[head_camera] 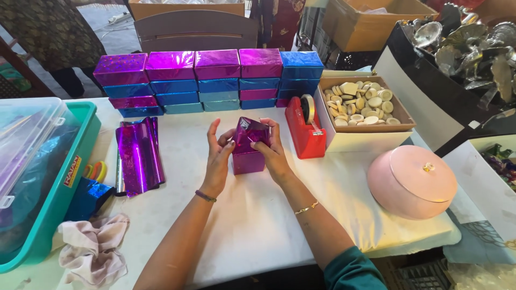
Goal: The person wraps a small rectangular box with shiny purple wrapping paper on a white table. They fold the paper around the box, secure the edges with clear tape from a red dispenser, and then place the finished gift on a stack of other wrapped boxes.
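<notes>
A small box half wrapped in shiny purple foil (249, 152) stands on end on the white table (252, 215). My left hand (219, 156) presses against its left side, fingers spread upward. On the box's right side and top, my right hand (275, 149) pinches the loose foil flap. Both hands grip the box between them.
Stacks of purple and blue wrapped boxes (215, 80) line the back. A red tape dispenser (304, 128) and a carton of pale round pieces (361, 104) sit right. Purple foil sheets (138, 154), scissors (95, 171), a teal bin (37, 177), a cloth (94, 249) lie left; a pink lidded bowl (411, 181) sits at right.
</notes>
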